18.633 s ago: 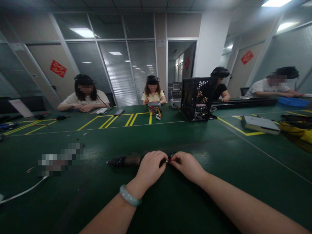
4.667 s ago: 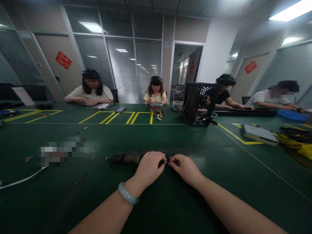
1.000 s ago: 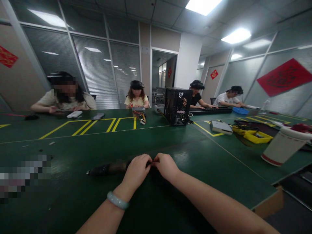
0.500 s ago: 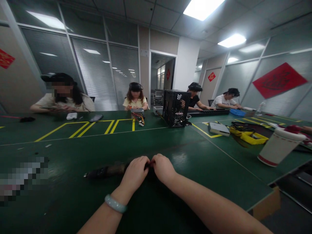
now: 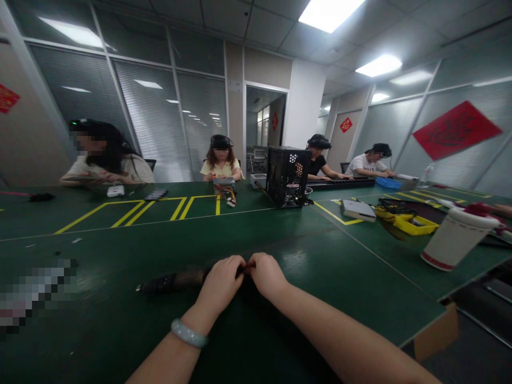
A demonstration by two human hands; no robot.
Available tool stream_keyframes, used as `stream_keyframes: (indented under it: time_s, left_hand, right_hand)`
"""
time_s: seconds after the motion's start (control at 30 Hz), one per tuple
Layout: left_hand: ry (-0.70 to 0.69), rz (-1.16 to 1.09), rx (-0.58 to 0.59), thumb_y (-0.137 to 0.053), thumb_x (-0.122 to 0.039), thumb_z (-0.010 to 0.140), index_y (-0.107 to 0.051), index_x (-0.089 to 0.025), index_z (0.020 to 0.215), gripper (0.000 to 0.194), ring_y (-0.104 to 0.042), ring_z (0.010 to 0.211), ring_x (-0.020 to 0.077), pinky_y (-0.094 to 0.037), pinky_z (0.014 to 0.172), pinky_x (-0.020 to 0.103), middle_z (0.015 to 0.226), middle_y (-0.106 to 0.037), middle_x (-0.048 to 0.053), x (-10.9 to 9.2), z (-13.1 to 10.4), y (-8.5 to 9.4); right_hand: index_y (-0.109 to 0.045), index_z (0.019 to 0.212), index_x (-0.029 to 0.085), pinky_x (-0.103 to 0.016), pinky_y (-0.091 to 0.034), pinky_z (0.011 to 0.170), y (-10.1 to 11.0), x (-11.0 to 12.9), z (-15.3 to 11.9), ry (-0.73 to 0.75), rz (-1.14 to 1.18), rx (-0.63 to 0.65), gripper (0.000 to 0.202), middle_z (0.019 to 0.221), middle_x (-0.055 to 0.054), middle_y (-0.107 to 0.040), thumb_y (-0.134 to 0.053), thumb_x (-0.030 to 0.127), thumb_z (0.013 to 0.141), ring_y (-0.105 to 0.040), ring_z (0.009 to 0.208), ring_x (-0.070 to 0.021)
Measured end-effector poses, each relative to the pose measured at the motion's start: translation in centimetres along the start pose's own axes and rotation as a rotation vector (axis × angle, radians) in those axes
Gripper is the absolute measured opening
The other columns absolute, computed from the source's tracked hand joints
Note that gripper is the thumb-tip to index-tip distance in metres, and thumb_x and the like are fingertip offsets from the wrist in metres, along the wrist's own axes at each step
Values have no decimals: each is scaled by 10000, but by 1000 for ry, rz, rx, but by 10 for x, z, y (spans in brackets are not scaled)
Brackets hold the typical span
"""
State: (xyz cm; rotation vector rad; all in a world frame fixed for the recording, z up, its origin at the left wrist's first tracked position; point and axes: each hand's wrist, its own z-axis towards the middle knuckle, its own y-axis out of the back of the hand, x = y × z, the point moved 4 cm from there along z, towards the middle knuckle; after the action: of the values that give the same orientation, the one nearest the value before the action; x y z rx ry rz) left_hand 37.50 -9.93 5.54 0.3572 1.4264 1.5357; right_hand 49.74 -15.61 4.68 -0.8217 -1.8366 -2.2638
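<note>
Both my hands meet over the green table (image 5: 340,282) near the middle of the view. My left hand (image 5: 224,277), with a pale bangle (image 5: 189,334) on its wrist, has its fingers curled and pressed together. Against its fingertips lies my right hand (image 5: 265,274), also closed. Something small and dark shows between the fingertips, too hidden to make out. A dark, tube-shaped tool (image 5: 172,282) with a metal tip lies to the left, its right end hidden behind my left hand. I cannot tell whether that hand touches it.
A black computer case (image 5: 288,176) stands ahead, with a small box with coloured cables (image 5: 224,186) left of it. To the right are a silver box (image 5: 358,210), a yellow tray (image 5: 416,225) and a white cup (image 5: 458,240). Several people sit across the table.
The view has shifted very slightly. Across the table at the far left, the person's head has turned and moved a little. My hands hold nearly the same pose.
</note>
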Motion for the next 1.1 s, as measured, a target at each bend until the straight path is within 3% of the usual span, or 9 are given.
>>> stream_keyframes:
  time_s: [0.17,0.3,0.47,0.6,0.83,1.1]
  left_hand:
    - [-36,-7,-38,-565,-151,818,-596,-250,1040,246,-598,1015,220,-425,910,365,1068,-643,21,2,-1,-2]
    - [-64,7,-78,-575,-141,814,-584,-249,1098,304,-594,1049,225,-411,964,394,1113,-644,31,3,-2,-2]
    - [-87,47,-121,-582,-160,829,-561,-227,1191,368,-530,1205,248,-270,1126,476,1246,-611,65,4,-4,-3]
    - [-124,55,-151,-573,-160,838,-540,-229,1244,413,-475,1278,242,-240,1157,485,1314,-578,59,2,-5,-2]
    - [-135,69,-180,-588,-178,830,-556,-243,1214,391,-516,1236,247,-267,1145,513,1283,-599,57,7,-5,-3]
    - [-122,25,-176,-580,-200,841,-551,-272,1215,382,-505,1245,236,-182,1173,516,1259,-606,25,7,-6,1]
  right_hand:
    - [-658,1131,188,-254,-462,839,8,9,-2,30,-120,4,281,1070,-79,-694,-557,160,871,-651,975,-191]
    - [-725,950,124,-303,-503,797,15,28,4,57,-271,101,201,941,-138,-719,-585,106,807,-676,904,-256]
    - [-731,943,83,-339,-526,805,14,43,11,93,-414,177,198,972,-185,-711,-596,102,800,-677,909,-289]
    - [-734,944,80,-334,-529,829,15,40,16,101,-473,199,197,977,-179,-713,-598,95,802,-676,938,-288]
    - [-744,922,99,-294,-524,840,19,25,27,64,-494,193,183,970,-158,-720,-653,106,762,-679,953,-273]
    - [-735,852,92,-259,-501,829,23,15,23,32,-414,102,96,935,-121,-724,-664,91,787,-677,916,-217]
